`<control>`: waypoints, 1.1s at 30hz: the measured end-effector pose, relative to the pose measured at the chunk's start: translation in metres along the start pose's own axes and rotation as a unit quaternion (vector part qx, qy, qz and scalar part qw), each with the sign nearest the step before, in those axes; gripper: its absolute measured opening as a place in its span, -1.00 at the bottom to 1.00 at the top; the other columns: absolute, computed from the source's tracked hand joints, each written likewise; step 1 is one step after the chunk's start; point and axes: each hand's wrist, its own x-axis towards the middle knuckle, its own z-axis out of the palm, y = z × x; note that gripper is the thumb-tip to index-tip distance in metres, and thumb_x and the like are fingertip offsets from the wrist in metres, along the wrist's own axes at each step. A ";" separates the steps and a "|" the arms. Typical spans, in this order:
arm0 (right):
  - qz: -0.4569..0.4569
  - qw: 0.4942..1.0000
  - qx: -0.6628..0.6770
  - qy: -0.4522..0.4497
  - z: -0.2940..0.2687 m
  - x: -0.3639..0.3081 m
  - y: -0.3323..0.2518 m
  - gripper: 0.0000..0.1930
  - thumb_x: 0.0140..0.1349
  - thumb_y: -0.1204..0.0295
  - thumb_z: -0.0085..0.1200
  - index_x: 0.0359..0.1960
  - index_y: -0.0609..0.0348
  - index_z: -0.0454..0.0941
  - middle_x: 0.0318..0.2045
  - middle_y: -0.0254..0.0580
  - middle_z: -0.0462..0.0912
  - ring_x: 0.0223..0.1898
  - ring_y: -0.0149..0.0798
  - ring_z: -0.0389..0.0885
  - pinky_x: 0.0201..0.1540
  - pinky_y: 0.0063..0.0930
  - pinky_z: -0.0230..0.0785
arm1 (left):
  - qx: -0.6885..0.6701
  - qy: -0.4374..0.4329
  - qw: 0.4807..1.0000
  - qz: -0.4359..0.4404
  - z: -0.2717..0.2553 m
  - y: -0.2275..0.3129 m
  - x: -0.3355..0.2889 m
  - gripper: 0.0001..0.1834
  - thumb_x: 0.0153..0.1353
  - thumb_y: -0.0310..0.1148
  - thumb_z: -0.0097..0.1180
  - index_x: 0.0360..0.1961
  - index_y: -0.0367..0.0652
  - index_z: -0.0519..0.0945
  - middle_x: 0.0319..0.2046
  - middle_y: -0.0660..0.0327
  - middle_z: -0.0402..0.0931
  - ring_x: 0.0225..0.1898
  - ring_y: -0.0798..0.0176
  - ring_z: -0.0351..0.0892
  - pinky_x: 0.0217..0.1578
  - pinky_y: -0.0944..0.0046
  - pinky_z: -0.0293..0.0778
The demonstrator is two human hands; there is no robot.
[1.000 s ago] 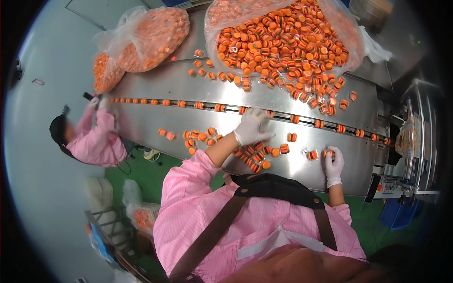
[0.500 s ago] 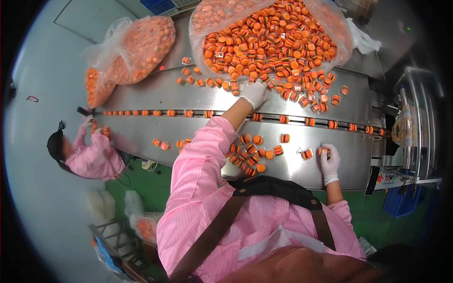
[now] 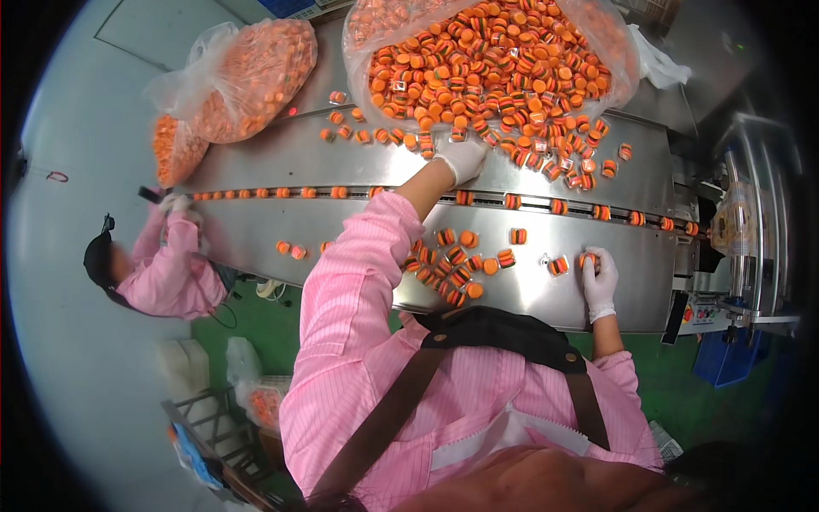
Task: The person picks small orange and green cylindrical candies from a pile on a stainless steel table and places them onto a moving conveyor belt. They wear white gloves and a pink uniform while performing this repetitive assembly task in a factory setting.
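Note:
My gloved left hand (image 3: 465,160) reaches across the conveyor line to the near edge of a large pile of burger-shaped candies (image 3: 495,72). Its fingers bend down among the front pieces, so their grip is hidden. The pile, striped orange, red and dark green, spills from an open clear plastic bag (image 3: 625,60). At the right, my gloved right hand (image 3: 601,282) is closed around one wrapped burger candy (image 3: 588,260) just over the steel table. Another wrapped candy (image 3: 558,266) lies beside it, and a loose cluster of candies (image 3: 450,266) sits in front of me.
Spaced candies sit along the narrow conveyor (image 3: 537,203), which leads right into a packing machine (image 3: 746,226). A filled, gathered bag (image 3: 256,81) lies at the far left. A co-worker in pink (image 3: 175,273) stands at the conveyor's left end. A blue bin (image 3: 725,358) is below the machine.
The view has shifted slightly. My left hand has edged right along the pile's front, while my right hand keeps its candy. The co-worker's hands have come together at the conveyor's end.

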 end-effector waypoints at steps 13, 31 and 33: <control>0.003 0.999 -0.024 -0.024 -0.003 -0.001 0.003 -0.88 0.22 0.56 0.06 -0.22 0.23 0.55 -0.42 -0.32 0.56 -0.46 -0.51 0.45 -0.39 -0.64 0.30 | -0.440 -0.006 0.898 -0.010 0.042 0.002 -0.110 -0.64 0.33 -0.36 -0.03 0.12 -0.18 0.36 -0.31 0.23 0.45 -0.35 0.38 0.50 -0.34 0.35 0.50; -0.002 1.000 0.001 -0.013 0.000 0.003 -0.005 -0.89 0.21 0.54 0.06 -0.24 0.24 0.55 -0.43 -0.30 0.55 -0.47 -0.49 0.46 -0.42 -0.62 0.29 | -0.288 0.373 0.845 -0.254 0.034 -0.089 -0.069 -0.52 0.07 -0.11 0.23 -0.15 -0.31 0.55 -0.15 -0.09 0.57 -0.06 -0.11 0.55 -0.05 0.05 0.45; 0.007 1.000 -0.004 -0.020 0.000 0.002 -0.003 -0.89 0.21 0.55 0.06 -0.24 0.24 0.55 -0.43 -0.30 0.55 -0.47 -0.49 0.45 -0.41 -0.63 0.29 | -0.327 0.324 0.825 -0.327 0.037 -0.107 -0.056 -0.52 0.06 -0.08 0.22 -0.17 -0.30 0.55 -0.20 -0.11 0.58 -0.12 -0.14 0.57 -0.08 0.02 0.47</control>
